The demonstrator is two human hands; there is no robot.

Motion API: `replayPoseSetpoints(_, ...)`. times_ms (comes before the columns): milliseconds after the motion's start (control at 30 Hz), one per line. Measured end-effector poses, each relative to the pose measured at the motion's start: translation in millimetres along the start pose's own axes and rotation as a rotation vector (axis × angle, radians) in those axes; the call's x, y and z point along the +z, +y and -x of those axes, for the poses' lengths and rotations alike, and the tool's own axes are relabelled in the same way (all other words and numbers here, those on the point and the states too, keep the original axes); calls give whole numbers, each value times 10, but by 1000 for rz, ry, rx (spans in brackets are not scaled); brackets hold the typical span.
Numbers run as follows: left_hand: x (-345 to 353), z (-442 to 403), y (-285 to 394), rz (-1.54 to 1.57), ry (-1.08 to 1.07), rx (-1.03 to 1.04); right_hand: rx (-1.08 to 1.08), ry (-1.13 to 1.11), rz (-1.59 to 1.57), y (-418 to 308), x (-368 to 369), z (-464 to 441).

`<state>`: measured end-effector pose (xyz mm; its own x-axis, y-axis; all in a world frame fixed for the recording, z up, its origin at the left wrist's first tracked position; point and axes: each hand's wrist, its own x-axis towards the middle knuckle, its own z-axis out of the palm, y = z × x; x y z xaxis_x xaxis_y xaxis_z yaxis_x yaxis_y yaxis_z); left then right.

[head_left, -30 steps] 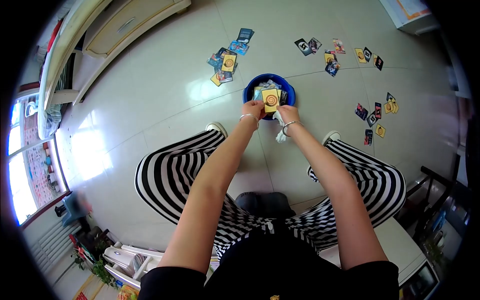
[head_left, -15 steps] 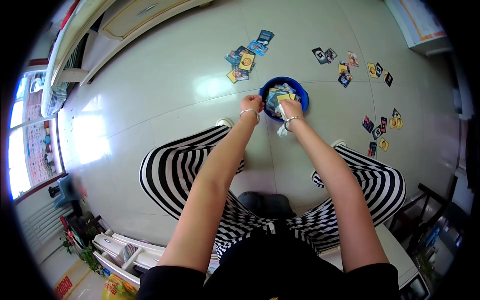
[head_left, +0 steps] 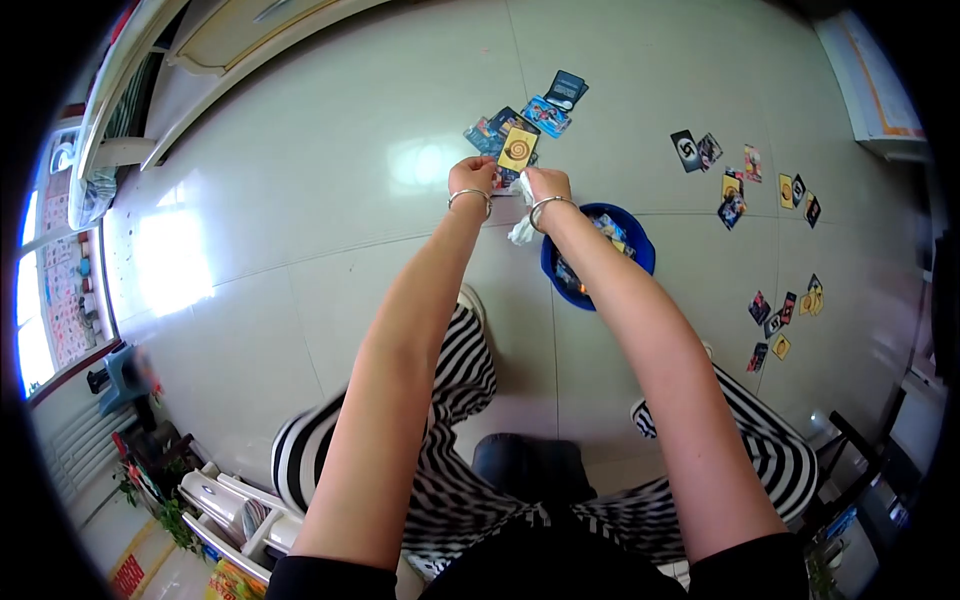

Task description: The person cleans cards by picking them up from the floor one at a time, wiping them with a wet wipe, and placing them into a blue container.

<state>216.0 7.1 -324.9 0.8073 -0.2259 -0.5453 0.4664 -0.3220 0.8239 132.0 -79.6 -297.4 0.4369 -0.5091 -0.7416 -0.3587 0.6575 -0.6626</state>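
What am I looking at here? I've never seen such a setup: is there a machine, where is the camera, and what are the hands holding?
There is no robot, just a person's two bare hands. The camera is worn on the head and looks forward and down, so their own arms stretch ahead.

On the tiled floor lie picture cards: one pile just beyond the hands, and several groups off to the right. More cards sit inside a blue tub, partly hidden by the right forearm.

The right hand holds something white and crumpled. The left hand is by the pile; whether it grips a card is unclear.
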Motion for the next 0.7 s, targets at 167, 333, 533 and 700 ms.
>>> replayPoseSetpoints(167,192,-620,-322,-151,54,41,108,131,84,-26,32,-502)
replayPoseSetpoints(333,284,-499,-137,-502,95,113,85,147,237,229,-45,-959)
replayPoseSetpoints(533,260,-282,-13,-380,-22,55,69,82,207,65,-155,-610)
replayPoseSetpoints(700,159,381,528,240,-369,-124,-41,-87,86,-479,-362,325)
